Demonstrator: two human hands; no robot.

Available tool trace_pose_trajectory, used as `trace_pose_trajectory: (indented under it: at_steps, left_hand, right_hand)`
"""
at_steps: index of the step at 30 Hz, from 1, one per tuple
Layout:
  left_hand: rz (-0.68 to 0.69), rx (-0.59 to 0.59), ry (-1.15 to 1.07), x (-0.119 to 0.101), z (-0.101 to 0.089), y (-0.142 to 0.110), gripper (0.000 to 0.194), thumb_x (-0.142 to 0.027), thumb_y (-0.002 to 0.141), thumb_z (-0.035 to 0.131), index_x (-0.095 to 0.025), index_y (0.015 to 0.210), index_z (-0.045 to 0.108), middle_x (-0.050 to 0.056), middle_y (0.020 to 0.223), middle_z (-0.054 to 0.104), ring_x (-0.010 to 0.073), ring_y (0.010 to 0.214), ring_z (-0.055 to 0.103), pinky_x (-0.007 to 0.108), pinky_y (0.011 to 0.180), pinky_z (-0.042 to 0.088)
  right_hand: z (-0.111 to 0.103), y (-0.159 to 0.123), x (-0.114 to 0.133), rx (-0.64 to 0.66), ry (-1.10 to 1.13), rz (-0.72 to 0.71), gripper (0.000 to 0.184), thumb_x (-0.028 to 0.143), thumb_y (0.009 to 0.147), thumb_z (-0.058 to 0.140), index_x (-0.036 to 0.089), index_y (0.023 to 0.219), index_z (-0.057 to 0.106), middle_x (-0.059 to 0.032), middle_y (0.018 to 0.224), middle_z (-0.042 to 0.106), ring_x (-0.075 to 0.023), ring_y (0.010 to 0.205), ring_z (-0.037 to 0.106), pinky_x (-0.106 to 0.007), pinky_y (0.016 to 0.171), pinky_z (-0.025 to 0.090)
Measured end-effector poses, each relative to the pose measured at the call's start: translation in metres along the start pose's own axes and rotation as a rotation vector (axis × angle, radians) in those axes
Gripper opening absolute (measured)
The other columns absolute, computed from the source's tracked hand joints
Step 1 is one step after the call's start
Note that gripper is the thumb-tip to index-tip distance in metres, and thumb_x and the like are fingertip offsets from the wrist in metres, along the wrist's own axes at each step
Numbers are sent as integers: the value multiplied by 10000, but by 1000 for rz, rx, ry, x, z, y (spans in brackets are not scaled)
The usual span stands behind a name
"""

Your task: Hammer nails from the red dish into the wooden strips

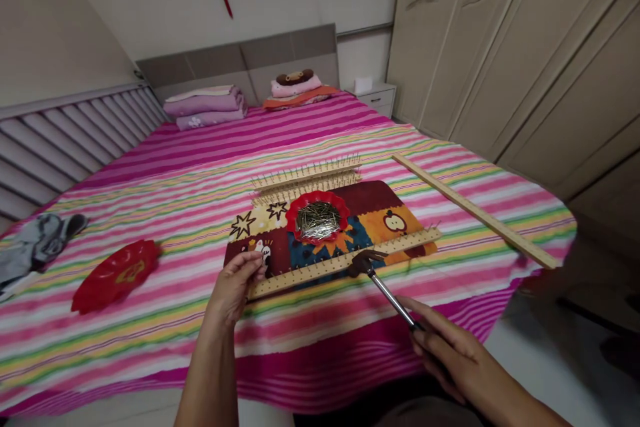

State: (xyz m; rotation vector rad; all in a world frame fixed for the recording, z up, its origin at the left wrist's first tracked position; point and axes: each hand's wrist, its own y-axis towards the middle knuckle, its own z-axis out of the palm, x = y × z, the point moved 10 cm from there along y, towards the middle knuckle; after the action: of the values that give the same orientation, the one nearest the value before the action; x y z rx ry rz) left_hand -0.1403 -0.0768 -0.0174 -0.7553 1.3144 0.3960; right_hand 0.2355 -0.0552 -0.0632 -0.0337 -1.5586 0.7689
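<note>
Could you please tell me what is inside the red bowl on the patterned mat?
The red bowl holds a heap of thin metal nails. They cover its bottom, so anything beneath them cannot be seen.

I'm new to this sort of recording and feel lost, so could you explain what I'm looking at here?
There is no machine: these are a person's bare hands, seen in one picture from a camera worn on the head, looking forward and down. The right hand grips a hammer. The left hand is drawn into a pinch near the left end of a studded wooden strip; whether it holds something small, I cannot tell. The strip lies across a patterned mat on a striped bedspread. A red dish of nails stands on the mat, and another red dish lies to the left.
</note>
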Motion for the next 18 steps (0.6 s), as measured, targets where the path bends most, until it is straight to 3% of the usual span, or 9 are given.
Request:
trace_pose_trajectory:
  at_steps: [6, 12, 18]
  left_hand:
    - [-82, 25, -26, 24, -23, -9, 474, -246, 366, 846, -121, 798, 698, 46, 714, 707, 146, 667, 653, 262, 658, 527]
    - [-2, -137, 52, 24, -46, -11, 477, -368, 331, 862, -113, 703, 707, 14, 600, 661, 70, 496, 522, 203, 483, 427]
    - [51, -194, 51, 36, -51, -5, 507, -380, 359, 844, -115, 768, 703, 32, 657, 684, 104, 549, 569, 239, 537, 469]
  right_hand:
    - [4, -2, 2, 12, -40, 18, 680, 500, 783, 590, 268, 1408, 453, 60, 591, 448, -80, 425, 351, -175, 392, 292]
    - [3, -1, -2, -3, -56, 9, 689, 515, 783, 581, 266, 1412, 448, 44, 631, 480, -79, 424, 353, -179, 384, 284]
    - [6, -2, -4, -25, -16, 52, 642, 487, 750, 623, 286, 1351, 525, 60, 598, 429, -93, 477, 384, -178, 440, 323]
